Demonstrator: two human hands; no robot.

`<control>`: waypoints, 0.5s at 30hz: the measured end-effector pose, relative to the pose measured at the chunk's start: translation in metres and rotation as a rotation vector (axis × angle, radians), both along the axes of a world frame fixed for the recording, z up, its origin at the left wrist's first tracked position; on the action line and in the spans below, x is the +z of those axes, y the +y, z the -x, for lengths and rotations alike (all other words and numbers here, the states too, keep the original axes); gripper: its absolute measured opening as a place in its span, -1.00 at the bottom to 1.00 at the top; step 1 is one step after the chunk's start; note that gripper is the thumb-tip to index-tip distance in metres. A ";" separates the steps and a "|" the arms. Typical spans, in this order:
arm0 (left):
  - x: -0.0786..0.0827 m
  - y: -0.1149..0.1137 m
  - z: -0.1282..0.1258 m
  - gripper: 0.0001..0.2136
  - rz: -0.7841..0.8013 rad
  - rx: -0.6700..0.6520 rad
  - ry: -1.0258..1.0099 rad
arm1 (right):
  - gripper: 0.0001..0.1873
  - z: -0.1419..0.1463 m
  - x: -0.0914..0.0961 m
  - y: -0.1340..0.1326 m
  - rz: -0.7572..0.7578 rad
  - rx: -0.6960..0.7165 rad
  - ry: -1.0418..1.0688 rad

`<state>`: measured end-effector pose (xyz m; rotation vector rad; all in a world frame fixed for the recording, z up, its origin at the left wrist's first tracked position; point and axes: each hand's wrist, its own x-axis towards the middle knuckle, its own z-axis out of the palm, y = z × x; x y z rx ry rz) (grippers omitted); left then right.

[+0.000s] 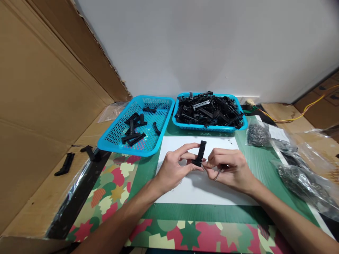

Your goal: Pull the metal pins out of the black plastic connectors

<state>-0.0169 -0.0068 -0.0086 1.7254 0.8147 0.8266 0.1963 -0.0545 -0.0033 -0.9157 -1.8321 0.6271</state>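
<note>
My left hand (174, 165) grips a black plastic part (201, 151) with a long stem and a wider foot, holding it upright over the white sheet (174, 197). Close against the foot of that part is my right hand (229, 164), its thumb and forefinger pinched together. Whatever sits between those fingertips is too small to name. A thin metal pin (218, 175) sticks out below the curled fingers of the same hand.
A blue basket (106, 145) at left holds several black parts. Another blue basket (206, 127) is heaped with them. Two loose parts (65, 164) lie on cardboard at far left. Bags of small metal pieces (258, 134) lie at right, near a yellow cable (308, 107).
</note>
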 end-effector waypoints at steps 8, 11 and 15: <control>-0.001 0.000 0.001 -0.52 0.026 -0.013 0.008 | -0.79 0.001 0.000 0.002 0.016 0.011 0.019; -0.003 0.000 0.002 -0.51 -0.003 -0.005 0.022 | -0.79 0.002 0.002 0.002 0.012 -0.005 0.018; -0.004 0.000 0.003 -0.52 -0.084 0.015 0.058 | -0.78 0.002 0.003 0.002 0.003 -0.009 0.004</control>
